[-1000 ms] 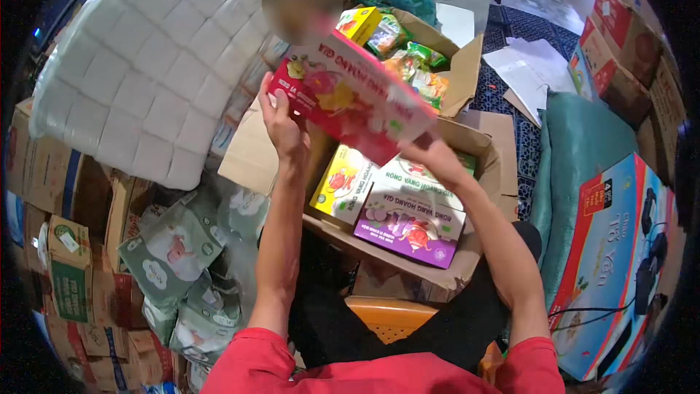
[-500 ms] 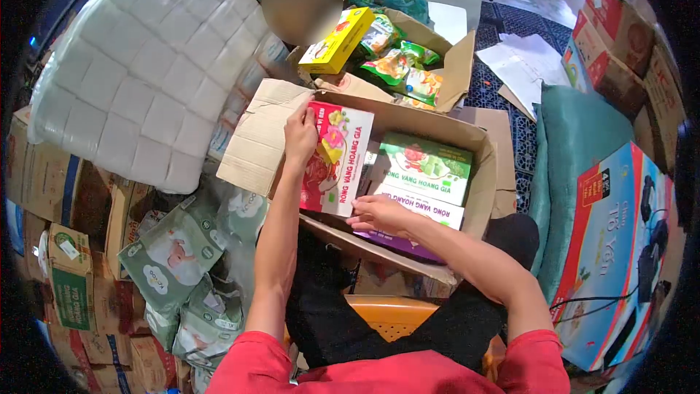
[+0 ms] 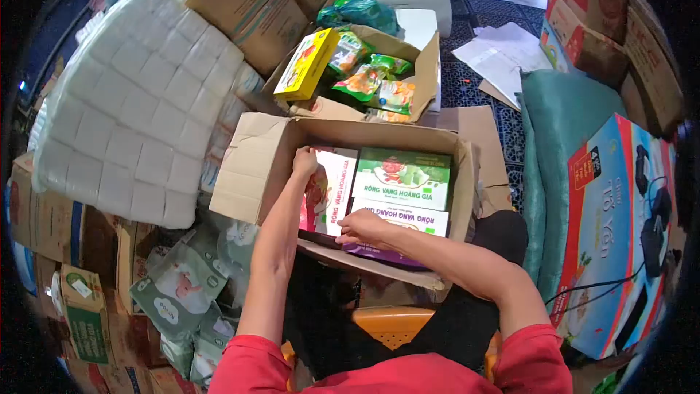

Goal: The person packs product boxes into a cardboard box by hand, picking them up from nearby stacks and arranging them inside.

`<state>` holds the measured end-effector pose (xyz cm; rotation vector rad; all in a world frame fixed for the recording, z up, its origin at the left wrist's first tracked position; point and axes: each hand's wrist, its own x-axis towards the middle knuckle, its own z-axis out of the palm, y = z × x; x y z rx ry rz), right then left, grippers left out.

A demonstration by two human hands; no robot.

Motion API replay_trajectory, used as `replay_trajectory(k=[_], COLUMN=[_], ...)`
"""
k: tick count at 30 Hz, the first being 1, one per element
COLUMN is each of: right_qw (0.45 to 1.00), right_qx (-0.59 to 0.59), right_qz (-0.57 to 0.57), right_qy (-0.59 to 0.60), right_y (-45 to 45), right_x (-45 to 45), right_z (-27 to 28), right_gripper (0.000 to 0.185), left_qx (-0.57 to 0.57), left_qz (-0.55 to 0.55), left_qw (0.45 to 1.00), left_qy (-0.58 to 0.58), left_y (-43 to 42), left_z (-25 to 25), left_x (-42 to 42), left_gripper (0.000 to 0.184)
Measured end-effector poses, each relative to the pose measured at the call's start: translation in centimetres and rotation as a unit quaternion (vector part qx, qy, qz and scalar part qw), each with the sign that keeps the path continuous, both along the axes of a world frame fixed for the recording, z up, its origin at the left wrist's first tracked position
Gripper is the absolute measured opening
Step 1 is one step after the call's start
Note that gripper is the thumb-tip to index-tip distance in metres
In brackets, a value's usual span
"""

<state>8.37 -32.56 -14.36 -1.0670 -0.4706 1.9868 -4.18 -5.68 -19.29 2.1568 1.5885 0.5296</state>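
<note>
A red and white printed box [image 3: 337, 188] sits down inside the left end of an open cardboard carton [image 3: 240, 175]. My left hand [image 3: 305, 163] grips this box at its upper left edge, fingers closed over it. At the lower right corner, my right hand [image 3: 362, 228] has its fingers pressed together on the box's edge. Beside it in the carton lie a green and white box [image 3: 403, 179] and, nearer me, a purple and white box [image 3: 415, 220], partly hidden by my right hand and forearm.
Behind the carton, another open carton [image 3: 426, 76] holds several bright snack bags [image 3: 361, 80], with a yellow box [image 3: 308, 64] on its edge. Wrapped white packs [image 3: 131, 109] and green-grey packages [image 3: 182, 284] stand left. A large blue and red box [image 3: 601, 241] with cables stands right.
Both hands have lowered the red and white box from above the carton's left side into it, next to the green box. The head view has shifted slightly.
</note>
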Motion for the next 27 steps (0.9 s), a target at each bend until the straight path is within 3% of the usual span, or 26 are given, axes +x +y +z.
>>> replay_trajectory(k=[3, 7, 11, 14, 16, 17, 19, 20, 21, 23, 25, 27], right_qw=[0.999, 0.998, 0.991, 0.986, 0.983, 0.982, 0.982, 0.982, 0.980, 0.971, 0.972, 0.963], right_qx=[0.011, 0.038, 0.059, 0.074, 0.090, 0.098, 0.108, 0.114, 0.109, 0.100, 0.095, 0.090], right_qz=[-0.030, 0.033, 0.061, 0.078, 0.075, 0.071, 0.067, 0.065, 0.055, 0.030, 0.028, 0.042], right_qy=[0.042, -0.039, -0.104, -0.129, -0.140, -0.144, -0.136, -0.133, -0.159, -0.214, -0.213, -0.249], right_y=[0.1, 1.6, 0.8, 0.3, 0.2, 0.4, 0.7, 0.9, 1.0, 1.1, 1.1, 1.5], right_x=[1.0, 1.4, 2.0, 2.5, 2.8, 3.0, 3.2, 3.3, 3.2, 2.7, 2.5, 2.5], right_z=[1.6, 0.4, 1.6, 2.4, 2.7, 2.7, 2.4, 2.2, 2.1, 1.7, 1.4, 1.2], right_gripper=[0.028, 0.033, 0.028, 0.025, 0.023, 0.022, 0.023, 0.025, 0.030, 0.043, 0.044, 0.046], left_qx=[0.010, 0.063, -0.015, 0.016, 0.093, 0.097, 0.248, 0.147, 0.206, 0.027, 0.004, -0.139], left_qz=[0.035, 0.039, 0.045, -0.078, -0.001, -0.005, 0.011, 0.062, 0.110, 0.170, 0.232, 0.198], left_qw=[0.999, 0.989, 0.977, 0.947, 0.965, 0.984, 0.966, 0.953, 0.935, 0.952, 0.937, 0.881], left_qy=[0.014, 0.127, 0.207, 0.311, 0.243, 0.150, -0.071, -0.256, -0.266, -0.253, -0.260, -0.407], left_y=[-2.4, -4.4, -6.3, -8.4, -7.7, -7.3, -3.3, -1.5, 5.0, 11.1, 15.8, 19.5], left_z=[2.0, 2.6, 5.2, 10.9, 13.9, 16.7, 17.5, 18.2, 15.6, 15.1, 12.2, 9.4], left_x=[0.9, 1.3, 2.6, 4.9, 6.4, 6.8, 6.3, 6.5, 5.5, 4.5, 5.7, 5.9], left_gripper=[0.034, 0.035, 0.038, 0.038, 0.034, 0.035, 0.036, 0.034, 0.034, 0.063, 0.079, 0.097])
